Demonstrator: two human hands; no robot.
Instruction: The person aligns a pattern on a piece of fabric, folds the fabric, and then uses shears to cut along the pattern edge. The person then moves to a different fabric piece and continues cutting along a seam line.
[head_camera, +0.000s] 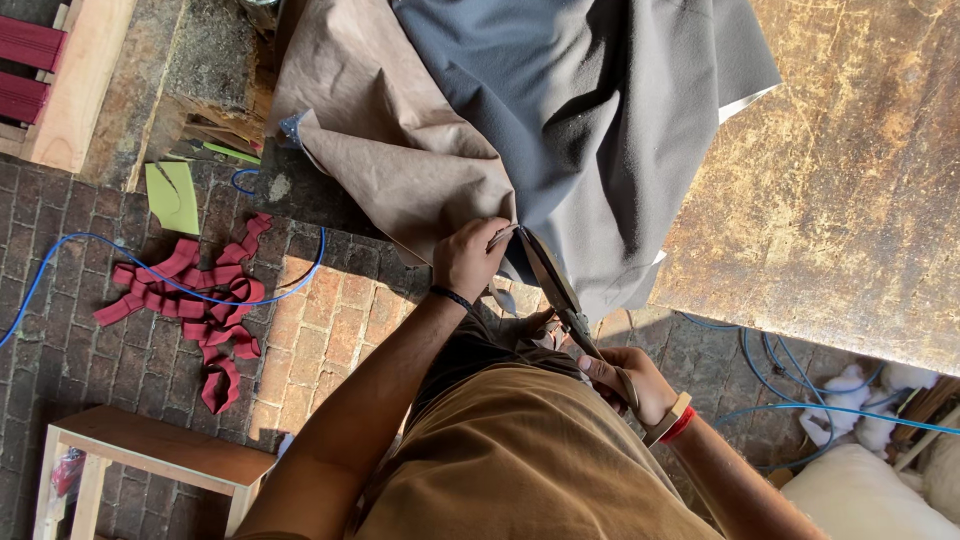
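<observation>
Head view | left hand (468, 258) pinched the edge of the tan cloth (400, 150) hanging off the worn table (850, 180) | right hand (630, 380) closed around the handles of the scissors (555, 290), blades parted at the cloth's edge beside the grey cloth (600, 120) | red strips (200, 300) and blue cord (150, 275) lay on the brick floor (330, 330).

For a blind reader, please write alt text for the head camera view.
A person's right hand works large metal scissors at the edge of grey fabric hanging off a worn wooden table, while the left hand grips tan fabric. Red strips lie on brick floor.
</observation>
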